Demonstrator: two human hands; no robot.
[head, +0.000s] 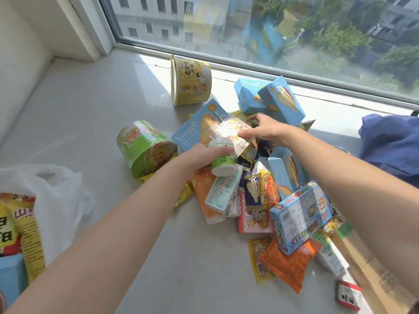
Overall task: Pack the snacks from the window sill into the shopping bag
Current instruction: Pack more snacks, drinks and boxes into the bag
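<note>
Nearest, lower left: white plastic shopping bag [61, 200] lies open on the pale grey window sill [90, 105]. Inside it are yellow snack packets [29, 234] and a light-blue carton [9, 284].
Lower right on the sill: orange crinkled foil packet [288, 266], with a blue cartoon-printed box [301, 218] lying partly over it.
Mid-frame: mixed heap of snacks [254, 193], packets and cartons overlapping.
Left hand [199, 157] at the heap's left edge, fingers curled round a small green-and-white plastic bottle [223, 159], held tilted.
Right hand [265, 130] just beyond, thumb and fingers pinching a pale flat sachet [233, 132]; the sachet's lower corner overlaps the bottle's cap in view.
Left of the heap: green noodle bowl [145, 148] on its side.
Farther: yellow noodle bowl [190, 80] on its side, near the window glass [226, 23].
Far right: blue cloth [390, 141]
</note>
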